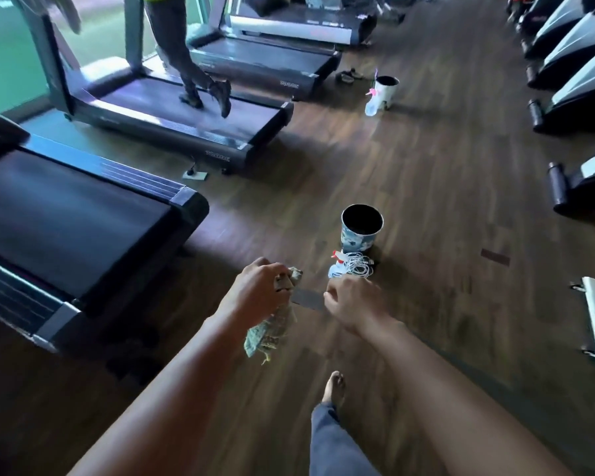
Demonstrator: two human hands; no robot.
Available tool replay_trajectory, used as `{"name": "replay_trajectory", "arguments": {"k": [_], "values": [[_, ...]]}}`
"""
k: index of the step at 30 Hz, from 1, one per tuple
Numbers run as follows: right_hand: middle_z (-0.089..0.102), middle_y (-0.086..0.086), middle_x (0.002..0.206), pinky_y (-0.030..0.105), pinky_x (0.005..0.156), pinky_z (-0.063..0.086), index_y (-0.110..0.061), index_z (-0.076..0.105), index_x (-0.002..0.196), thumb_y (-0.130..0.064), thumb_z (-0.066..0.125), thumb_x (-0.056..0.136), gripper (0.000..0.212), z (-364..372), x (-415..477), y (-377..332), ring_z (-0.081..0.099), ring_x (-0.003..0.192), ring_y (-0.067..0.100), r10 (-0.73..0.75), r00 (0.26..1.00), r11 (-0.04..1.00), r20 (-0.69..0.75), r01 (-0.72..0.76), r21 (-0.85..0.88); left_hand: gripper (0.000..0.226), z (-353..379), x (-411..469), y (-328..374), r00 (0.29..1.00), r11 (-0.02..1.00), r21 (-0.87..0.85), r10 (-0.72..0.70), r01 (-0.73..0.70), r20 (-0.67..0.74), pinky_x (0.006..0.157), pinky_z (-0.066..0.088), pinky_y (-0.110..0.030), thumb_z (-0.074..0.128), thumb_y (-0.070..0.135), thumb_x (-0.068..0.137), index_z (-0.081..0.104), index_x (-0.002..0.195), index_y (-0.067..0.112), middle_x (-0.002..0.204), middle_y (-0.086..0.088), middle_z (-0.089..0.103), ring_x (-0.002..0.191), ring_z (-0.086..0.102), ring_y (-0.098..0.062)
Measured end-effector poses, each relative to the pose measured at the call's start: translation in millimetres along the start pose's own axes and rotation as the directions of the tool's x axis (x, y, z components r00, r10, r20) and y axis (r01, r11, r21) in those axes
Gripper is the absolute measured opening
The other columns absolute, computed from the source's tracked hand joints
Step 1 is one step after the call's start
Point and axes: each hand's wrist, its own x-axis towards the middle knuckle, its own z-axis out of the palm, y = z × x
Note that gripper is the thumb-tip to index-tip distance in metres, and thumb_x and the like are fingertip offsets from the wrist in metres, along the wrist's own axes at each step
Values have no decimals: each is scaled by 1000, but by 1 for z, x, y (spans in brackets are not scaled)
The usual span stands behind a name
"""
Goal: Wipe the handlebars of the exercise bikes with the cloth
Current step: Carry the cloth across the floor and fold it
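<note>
Left hand (260,292) fingers pinch a crumpled, frayed greenish cloth (272,334) that hangs limp below them. Right hand (352,304) fingers curled under, hold unclear. Spray bottle (336,266) and cylindrical patterned bin (358,237) just beyond on the wood-plank floor (426,201).

Dark wood-grain planks cover the floor (426,166), smooth with a dull sheen. The cloth (272,333) gripped in the left hand (258,290) is pale, mottled fabric with frayed threads at its lower end. The treadmill (66,214) at the floor's left edge has a matt black belt and glossy silver-grey trim. A bin (358,238) mid-floor looks glossy and printed. The spray bottle (335,269) beside it is translucent plastic.
</note>
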Motion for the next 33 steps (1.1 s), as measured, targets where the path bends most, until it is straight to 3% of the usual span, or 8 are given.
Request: {"name": "replay_trajectory", "arguments": {"k": [5, 10, 17, 23, 28, 31, 33], "values": [[70, 8, 106, 34, 79, 49, -20, 72, 97, -35, 54, 94, 24, -17, 107, 21, 65, 103, 31, -9, 1000, 999, -14, 9, 52, 36, -2, 112, 2, 1000, 1000, 10, 10, -10, -7, 79, 46, -26, 77, 27, 81, 72, 116, 31, 104, 2, 60, 95, 63, -22], [68, 8, 108, 36, 82, 49, -18, 70, 100, -37, 51, 96, 27, -45, 207, 34, 64, 106, 31, -64, 997, 998, 34, 63, 17, 41, -14, 219, 9, 999, 999, -22, -34, 34, -11, 78, 36, -21, 77, 25, 81, 70, 120, 33, 111, 2, 60, 102, 61, -22], [67, 8, 106, 38, 82, 50, -17, 69, 98, -36, 50, 98, 27, -63, 320, 46, 63, 104, 31, -54, 998, 998, 45, 53, 19, 40, -23, 339, -5, 1000, 999, -38, -29, 29, 1, 77, 36, -19, 76, 25, 80, 70, 120, 33, 109, 5, 59, 99, 60, -19], [68, 9, 98, 36, 75, 51, -15, 70, 90, -32, 51, 97, 27, -67, 409, 41, 65, 97, 32, 85, 996, 993, -23, -82, 87, 41, -34, 451, -33, 994, 996, -42, 83, -80, 67, 82, 46, -25, 74, 24, 77, 71, 117, 34, 109, 3, 61, 98, 62, -22], [65, 14, 94, 31, 66, 36, -11, 67, 81, -27, 45, 97, 31, -78, 467, 16, 63, 93, 31, 276, 960, 933, -54, -254, 255, 39, -52, 535, -44, 963, 971, -100, 231, -218, 139, 85, 51, -29, 72, 25, 77, 72, 114, 37, 102, 5, 60, 94, 62, -19], [70, 13, 89, 38, 72, 50, -14, 69, 81, -31, 50, 96, 30, -82, 497, 5, 66, 90, 31, 403, 911, 826, -91, -319, 464, 41, -61, 578, -45, 926, 939, -149, 335, -311, 172, 80, 44, -21, 73, 23, 76, 73, 115, 34, 100, 6, 61, 89, 59, -14], [74, 8, 85, 37, 76, 51, -17, 71, 84, -29, 57, 96, 22, -87, 515, 2, 69, 85, 24, 504, 857, 692, -110, -325, 645, 42, -64, 605, -43, 902, 917, -192, 386, -350, 196, 77, 41, -18, 74, 21, 75, 73, 115, 34, 98, 7, 63, 87, 59, -11]]}}
